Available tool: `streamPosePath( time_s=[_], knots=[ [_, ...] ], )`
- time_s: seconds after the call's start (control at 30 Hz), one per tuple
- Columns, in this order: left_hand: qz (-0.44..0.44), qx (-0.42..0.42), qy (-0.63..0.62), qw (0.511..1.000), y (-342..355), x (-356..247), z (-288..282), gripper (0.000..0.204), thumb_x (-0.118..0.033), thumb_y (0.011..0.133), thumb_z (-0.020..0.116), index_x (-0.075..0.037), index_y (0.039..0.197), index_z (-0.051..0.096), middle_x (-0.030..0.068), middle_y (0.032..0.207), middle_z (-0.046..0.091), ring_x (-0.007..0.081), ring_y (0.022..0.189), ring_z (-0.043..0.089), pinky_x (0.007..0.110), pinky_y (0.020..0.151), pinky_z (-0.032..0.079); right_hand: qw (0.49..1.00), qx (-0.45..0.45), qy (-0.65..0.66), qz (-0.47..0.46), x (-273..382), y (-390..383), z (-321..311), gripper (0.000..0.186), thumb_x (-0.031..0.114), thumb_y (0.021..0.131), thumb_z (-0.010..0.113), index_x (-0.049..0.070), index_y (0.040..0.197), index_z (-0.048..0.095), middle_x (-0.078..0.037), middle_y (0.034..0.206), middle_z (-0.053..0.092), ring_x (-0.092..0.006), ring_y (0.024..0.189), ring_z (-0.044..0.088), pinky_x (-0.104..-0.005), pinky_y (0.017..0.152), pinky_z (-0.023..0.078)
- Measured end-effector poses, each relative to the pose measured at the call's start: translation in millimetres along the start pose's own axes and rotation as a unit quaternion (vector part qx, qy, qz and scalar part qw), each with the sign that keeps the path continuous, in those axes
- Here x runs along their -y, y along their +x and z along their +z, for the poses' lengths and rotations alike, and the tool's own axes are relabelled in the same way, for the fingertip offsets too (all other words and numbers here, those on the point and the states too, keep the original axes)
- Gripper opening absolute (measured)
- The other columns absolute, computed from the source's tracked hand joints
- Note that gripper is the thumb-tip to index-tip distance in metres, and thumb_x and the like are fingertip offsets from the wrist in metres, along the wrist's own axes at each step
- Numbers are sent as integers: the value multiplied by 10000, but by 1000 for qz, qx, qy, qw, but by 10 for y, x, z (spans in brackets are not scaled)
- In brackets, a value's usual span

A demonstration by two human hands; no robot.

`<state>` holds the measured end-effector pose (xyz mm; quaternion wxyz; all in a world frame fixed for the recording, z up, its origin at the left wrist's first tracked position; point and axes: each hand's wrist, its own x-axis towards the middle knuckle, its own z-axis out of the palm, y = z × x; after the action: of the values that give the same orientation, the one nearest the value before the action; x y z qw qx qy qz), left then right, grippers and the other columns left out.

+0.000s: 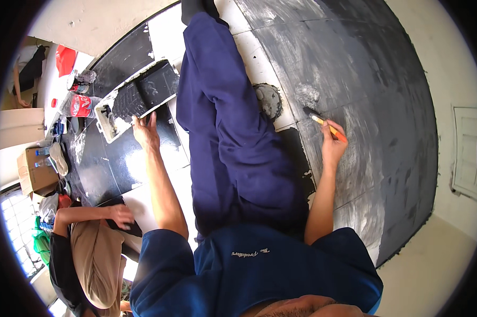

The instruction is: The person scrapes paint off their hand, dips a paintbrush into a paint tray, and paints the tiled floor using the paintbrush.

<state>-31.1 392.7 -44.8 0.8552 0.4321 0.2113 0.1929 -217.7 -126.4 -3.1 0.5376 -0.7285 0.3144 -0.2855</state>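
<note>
- Clearly, the right hand is closed around a small paintbrush with an orange-yellow handle, its dark bristles touching the floor at the edge of a pale, unpainted patch.
- The left hand lies open, fingers spread, resting at the near edge of the white paint tray, which holds black paint and sits well to the person's left.
- Between the two hands stretches the person's leg in dark blue trousers; a round floor drain sits just beside it, near the brush.
- Most of the floor to the right is already dark, though streaky and thin in places; white shows near the drain and along the lower edge.
- To do this stroke well, it seems best to keep the bristles flat, work outward from the pale patch into the wet dark area, and keep clear of the drain's rim.
- Another person crouches at lower left, one hand on the floor there.
</note>
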Motion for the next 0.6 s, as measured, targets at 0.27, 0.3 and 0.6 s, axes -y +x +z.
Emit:
streamPosePath(
  time_s=[0.27,0.3,0.6],
  knots=[
    [-61,-45,25,997,-81,43,1,420,-256,1090,436,105,1304,427,219,1278,511,326,1265,520,528,1002,591,1000,3,-6,-10,8,-71,-51,177,137,926,749,-16,1011,724,-72,970,730,-141,886,673,-273,803,532],
    [-59,-44,11,997,-67,52,-48,405,-226,1086,444,107,1314,413,228,1287,487,345,1280,496,554,1010,580,1000,5,-6,-11,8,-73,-48,177,137,926,749,-16,1011,724,-72,970,730,-141,886,673,-273,803,532],
    [-49,-78,-49,995,36,40,-199,349,-208,1093,413,89,1277,428,220,1292,461,341,1251,493,584,1014,571,999,12,38,-6,61,-99,-13,213,142,951,724,-33,1070,698,-117,932,725,-166,843,703,-278,809,565]
  ],
)
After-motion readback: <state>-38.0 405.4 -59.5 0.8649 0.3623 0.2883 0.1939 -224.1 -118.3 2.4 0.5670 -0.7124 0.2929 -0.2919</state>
